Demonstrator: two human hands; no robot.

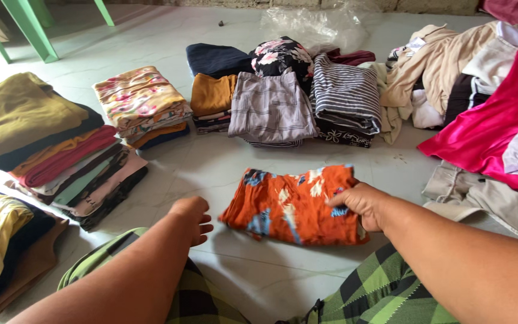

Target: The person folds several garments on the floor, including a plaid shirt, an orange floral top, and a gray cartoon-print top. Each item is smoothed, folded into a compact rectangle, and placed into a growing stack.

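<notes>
A folded orange garment (292,204) with a blue and white flower print lies on the pale floor in front of me. My right hand (361,204) grips its right edge, fingers curled over the cloth. My left hand (192,217) hovers just left of the garment, fingers loosely curled, holding nothing and apart from the cloth. My knees in green checked cloth (385,291) show at the bottom.
Stacks of folded clothes stand at the left (61,150), the left rear (142,105) and the middle rear (277,102). A loose heap of unfolded clothes, with a bright pink piece (487,129), fills the right. Green chair legs (28,27) stand at the far left.
</notes>
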